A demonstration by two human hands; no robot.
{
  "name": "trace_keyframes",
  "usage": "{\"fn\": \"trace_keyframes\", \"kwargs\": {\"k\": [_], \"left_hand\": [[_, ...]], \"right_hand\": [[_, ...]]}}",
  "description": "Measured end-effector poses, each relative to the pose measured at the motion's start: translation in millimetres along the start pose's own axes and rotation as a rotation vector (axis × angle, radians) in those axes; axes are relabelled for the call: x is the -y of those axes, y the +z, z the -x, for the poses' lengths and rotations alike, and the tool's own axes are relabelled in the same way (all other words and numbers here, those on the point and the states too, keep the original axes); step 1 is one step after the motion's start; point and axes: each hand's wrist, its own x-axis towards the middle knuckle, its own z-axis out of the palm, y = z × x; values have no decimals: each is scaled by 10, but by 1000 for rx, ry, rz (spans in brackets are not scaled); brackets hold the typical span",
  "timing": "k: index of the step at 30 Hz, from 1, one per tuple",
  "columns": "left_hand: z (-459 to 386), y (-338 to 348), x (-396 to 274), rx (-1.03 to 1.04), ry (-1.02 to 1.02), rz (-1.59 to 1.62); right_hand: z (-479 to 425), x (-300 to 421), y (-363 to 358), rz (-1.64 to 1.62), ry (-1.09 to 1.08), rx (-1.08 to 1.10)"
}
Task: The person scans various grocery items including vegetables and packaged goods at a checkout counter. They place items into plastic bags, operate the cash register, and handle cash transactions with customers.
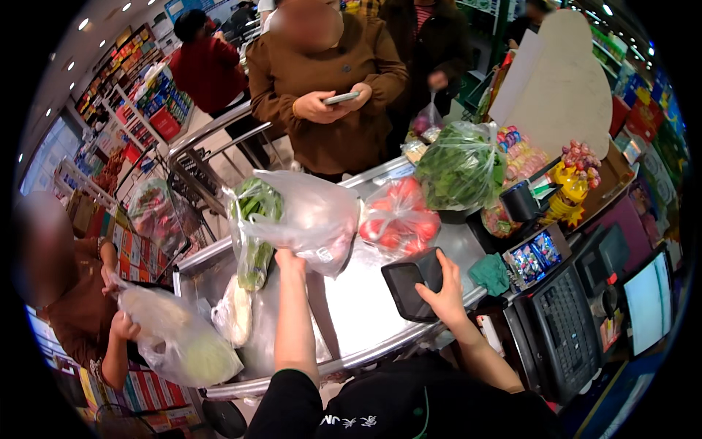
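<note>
My left hand (290, 260) is at the lower edge of a translucent plastic bag (321, 219) with a label on it; the fingers are hidden behind the bag. With my right hand (443, 293) I hold a dark boxy device (412, 285), perhaps a scanner, over the metal counter (356, 335). Bagged red tomatoes (403, 217) lie just beyond the device, and a large bag of leafy greens (460, 167) sits beyond them. Left of my left hand are bagged long green vegetables (255, 236) and a pale vegetable in a bag (237, 313).
At the left, a person holds a bag with a pale green vegetable (205, 356). Another person across the counter holds a phone (341, 98). To the right are a green cloth (489, 273), a keyboard (565, 324), a monitor (648, 302) and wrapped sweets (524, 153).
</note>
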Motion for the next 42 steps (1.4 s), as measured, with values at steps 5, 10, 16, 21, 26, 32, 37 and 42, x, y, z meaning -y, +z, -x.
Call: {"fn": "trace_keyframes", "kwargs": {"k": [5, 10, 16, 21, 26, 32, 37, 42], "left_hand": [[47, -760, -250, 58, -92, 121], [818, -790, -18, 88, -256, 323], [1384, -929, 350, 121, -264, 416], [1435, -829, 479, 201, -224, 318], [1579, -616, 376, 262, -272, 334], [1209, -1020, 564, 204, -282, 424], [1302, -972, 503, 255, -270, 406], [1517, -712, 438, 27, -324, 296]], "right_hand": [[-45, 209, 72, 127, -40, 89], [-118, 429, 367, 271, -152, 122], [-196, 915, 848, 259, -272, 4], [33, 1050, 1243, 453, -743, 47], [-17, 1009, 1248, 375, -703, 83], [-195, 986, 1178, 290, -637, 56], [-244, 968, 1087, 244, -422, -19], [183, 1017, 1311, 489, -964, 79]]}}
